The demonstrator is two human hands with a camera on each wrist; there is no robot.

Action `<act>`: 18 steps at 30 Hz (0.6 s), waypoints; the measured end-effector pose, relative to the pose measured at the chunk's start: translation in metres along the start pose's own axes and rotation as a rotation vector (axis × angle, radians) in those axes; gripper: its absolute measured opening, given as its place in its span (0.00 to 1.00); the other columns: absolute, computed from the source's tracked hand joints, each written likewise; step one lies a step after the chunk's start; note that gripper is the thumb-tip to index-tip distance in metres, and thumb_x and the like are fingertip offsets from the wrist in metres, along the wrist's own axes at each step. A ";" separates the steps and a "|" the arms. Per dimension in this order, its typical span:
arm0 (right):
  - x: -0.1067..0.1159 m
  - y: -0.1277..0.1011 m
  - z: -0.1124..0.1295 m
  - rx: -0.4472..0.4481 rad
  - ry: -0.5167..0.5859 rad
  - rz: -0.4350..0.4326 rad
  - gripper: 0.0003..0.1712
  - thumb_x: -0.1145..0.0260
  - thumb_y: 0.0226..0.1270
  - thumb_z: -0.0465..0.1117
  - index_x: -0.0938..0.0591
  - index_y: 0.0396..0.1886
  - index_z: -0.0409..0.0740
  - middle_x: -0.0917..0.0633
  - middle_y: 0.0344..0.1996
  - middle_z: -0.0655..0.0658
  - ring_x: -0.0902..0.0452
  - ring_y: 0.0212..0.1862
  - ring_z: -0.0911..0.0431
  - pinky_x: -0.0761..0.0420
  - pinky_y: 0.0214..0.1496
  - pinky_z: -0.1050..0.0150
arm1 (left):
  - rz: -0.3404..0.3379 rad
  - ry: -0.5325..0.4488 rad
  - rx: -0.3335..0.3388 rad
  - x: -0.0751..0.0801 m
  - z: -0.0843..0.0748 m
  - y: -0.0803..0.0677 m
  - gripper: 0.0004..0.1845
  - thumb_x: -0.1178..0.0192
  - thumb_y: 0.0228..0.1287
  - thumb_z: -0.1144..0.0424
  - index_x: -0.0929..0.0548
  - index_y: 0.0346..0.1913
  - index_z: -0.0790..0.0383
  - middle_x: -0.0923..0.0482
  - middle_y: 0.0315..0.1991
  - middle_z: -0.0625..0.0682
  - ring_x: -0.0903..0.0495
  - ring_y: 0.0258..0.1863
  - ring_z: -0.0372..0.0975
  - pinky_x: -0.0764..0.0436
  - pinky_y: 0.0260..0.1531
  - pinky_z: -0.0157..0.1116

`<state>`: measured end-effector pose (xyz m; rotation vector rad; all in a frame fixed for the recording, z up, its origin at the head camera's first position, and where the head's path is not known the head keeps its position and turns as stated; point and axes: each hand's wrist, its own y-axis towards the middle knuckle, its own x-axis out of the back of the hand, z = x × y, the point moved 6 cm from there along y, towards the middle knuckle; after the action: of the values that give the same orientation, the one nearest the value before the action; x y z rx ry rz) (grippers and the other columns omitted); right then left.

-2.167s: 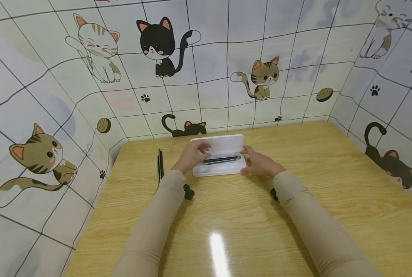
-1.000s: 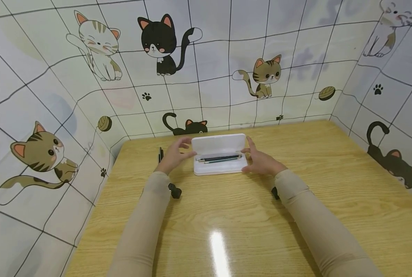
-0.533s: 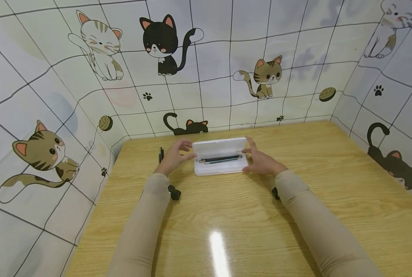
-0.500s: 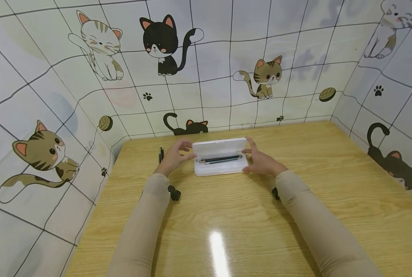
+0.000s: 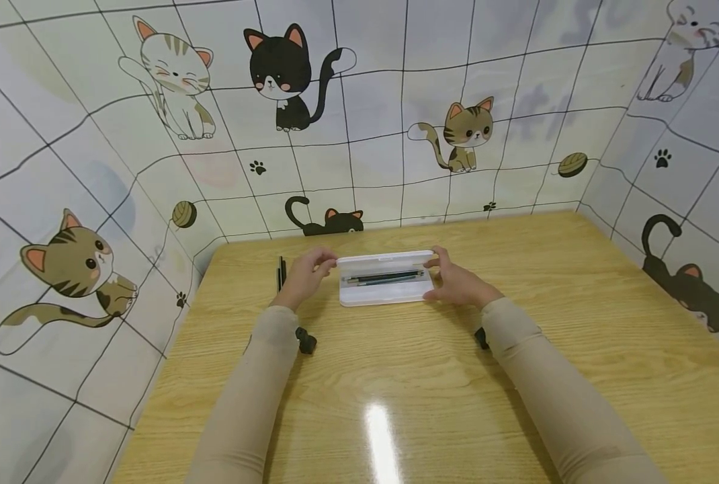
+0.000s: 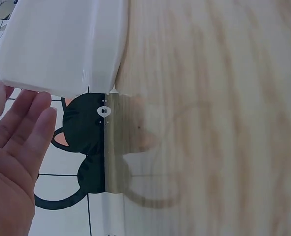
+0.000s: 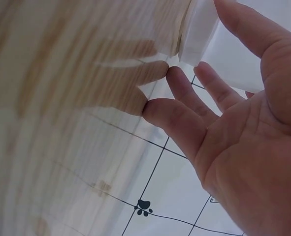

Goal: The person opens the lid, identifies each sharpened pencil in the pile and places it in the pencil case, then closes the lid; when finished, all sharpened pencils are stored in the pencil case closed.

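A white pencil case [image 5: 384, 294] lies on the table, its lid [image 5: 384, 258] tilted forward, partly lowered over the base. Several dark pencils [image 5: 386, 277] lie lengthwise inside. My left hand [image 5: 302, 277] is at the case's left end, fingertips against the lid's corner; in the left wrist view those fingers [image 6: 24, 120] are fairly straight along the lid's end edge. Around the right end is my right hand [image 5: 456, 281], thumb at the front corner and index finger by the lid's upper corner. In the right wrist view its lower fingers [image 7: 177, 115] reach down to the tabletop.
Several dark pens or pencils [image 5: 281, 274] lie on the wooden table [image 5: 396, 363] left of the left hand, partly hidden by it. Cat-printed cloth walls [image 5: 377, 161] rise close behind the case and along both sides.
The left hand has withdrawn from inside the case to its left end. The lid, upright earlier, has swung forward and down. The right hand has stayed at the right end.
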<state>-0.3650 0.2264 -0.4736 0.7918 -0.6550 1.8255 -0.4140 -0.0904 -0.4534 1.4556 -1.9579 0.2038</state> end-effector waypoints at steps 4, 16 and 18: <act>0.000 -0.001 0.001 -0.001 -0.016 -0.003 0.61 0.27 0.68 0.44 0.64 0.80 0.43 0.36 0.75 0.38 0.31 0.69 0.37 0.30 0.66 0.40 | -0.003 0.008 0.015 0.000 0.000 -0.001 0.09 0.42 0.76 0.58 0.17 0.51 0.56 0.15 0.49 0.53 0.15 0.50 0.51 0.17 0.50 0.47; 0.000 -0.001 0.002 -0.002 0.006 -0.016 0.55 0.29 0.70 0.46 0.57 0.82 0.48 0.43 0.76 0.32 0.31 0.68 0.35 0.30 0.66 0.36 | 0.009 0.010 0.064 -0.001 0.003 -0.002 0.10 0.38 0.73 0.53 0.16 0.49 0.53 0.15 0.48 0.48 0.18 0.53 0.45 0.19 0.53 0.47; 0.000 -0.001 0.001 -0.004 0.036 -0.009 0.51 0.32 0.73 0.48 0.55 0.83 0.49 0.44 0.77 0.32 0.32 0.69 0.34 0.32 0.67 0.34 | 0.024 0.002 0.075 -0.002 0.003 -0.002 0.09 0.39 0.73 0.55 0.16 0.48 0.54 0.15 0.48 0.49 0.17 0.51 0.44 0.17 0.50 0.45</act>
<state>-0.3634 0.2260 -0.4727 0.7567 -0.6308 1.8261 -0.4130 -0.0911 -0.4576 1.4789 -1.9860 0.2920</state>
